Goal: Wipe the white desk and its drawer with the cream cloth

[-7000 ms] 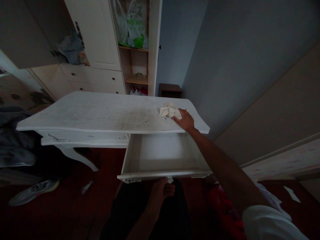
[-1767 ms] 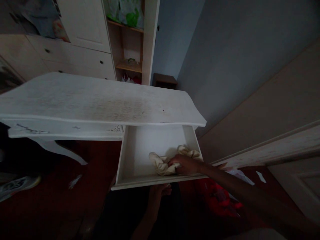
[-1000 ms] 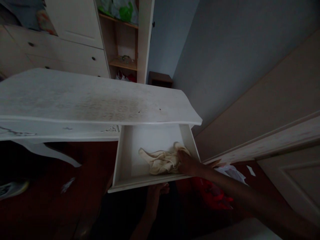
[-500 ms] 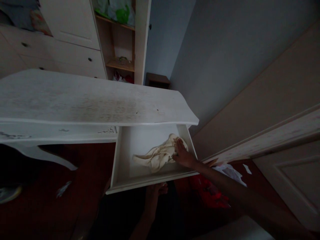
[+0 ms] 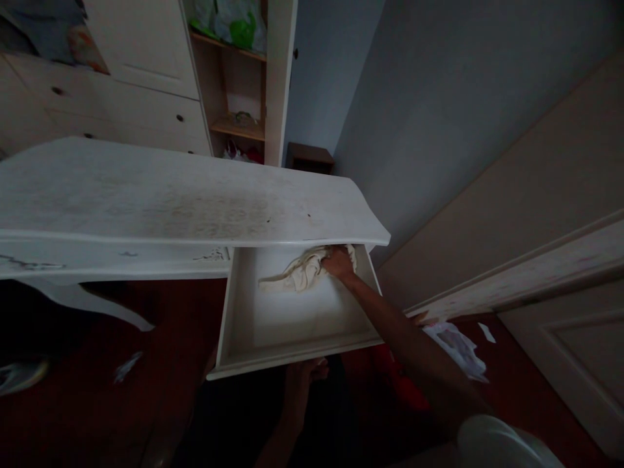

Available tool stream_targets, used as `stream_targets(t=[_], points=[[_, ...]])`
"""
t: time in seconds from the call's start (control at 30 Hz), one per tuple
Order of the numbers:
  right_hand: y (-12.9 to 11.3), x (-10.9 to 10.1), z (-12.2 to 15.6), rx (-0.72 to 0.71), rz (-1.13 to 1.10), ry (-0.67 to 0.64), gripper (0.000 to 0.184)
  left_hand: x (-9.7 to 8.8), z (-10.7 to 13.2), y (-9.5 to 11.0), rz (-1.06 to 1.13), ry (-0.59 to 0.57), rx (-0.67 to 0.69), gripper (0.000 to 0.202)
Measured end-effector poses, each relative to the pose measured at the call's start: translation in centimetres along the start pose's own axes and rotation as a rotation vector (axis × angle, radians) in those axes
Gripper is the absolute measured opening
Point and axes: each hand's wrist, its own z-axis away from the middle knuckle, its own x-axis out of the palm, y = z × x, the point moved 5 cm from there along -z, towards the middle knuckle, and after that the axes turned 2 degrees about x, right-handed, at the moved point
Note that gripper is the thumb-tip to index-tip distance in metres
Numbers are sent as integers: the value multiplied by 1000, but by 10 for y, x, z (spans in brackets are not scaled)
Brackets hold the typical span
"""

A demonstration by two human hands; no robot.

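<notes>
A white desk (image 5: pixel 146 201) stands in front of me with its right drawer (image 5: pixel 292 351) pulled out. My right hand (image 5: pixel 337 262) reaches deep into the drawer, fingers closed on a crumpled cream cloth (image 5: pixel 298 273) that lies against the drawer's back, partly under the desk top. My left hand (image 5: pixel 303 377) is below the drawer's front edge, curled where the handle sits; the handle itself is hidden in the dark.
A white wardrobe with drawers (image 5: pixel 131 71) and an open shelf holding plastic bags (image 5: pixel 231 23) stands behind the desk. A grey wall (image 5: pixel 439 97) and a door (image 5: pixel 575 312) close in the right side. Red fabric (image 5: pixel 404 390), white paper (image 5: pixel 455 344) and a shoe (image 5: pixel 19 376) lie on the dark red floor.
Seven seconds ago the cloth was on the desk top under my right hand. Since then it went into the drawer, and it has now slid from the drawer's front toward the back.
</notes>
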Motion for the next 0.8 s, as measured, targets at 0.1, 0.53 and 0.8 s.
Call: stream_targets(t=[0.1,0.53,0.8], points=[[-9,-1,6,127,-52,64,57,0,-1,-1,3,2,4,44],[-123,24,36,-138,-54,90,52,-2,-3,-7,17,3,-35,43],[-197,37,48,-577,-24,-38,59,2,10,1,18,-19,76,43]])
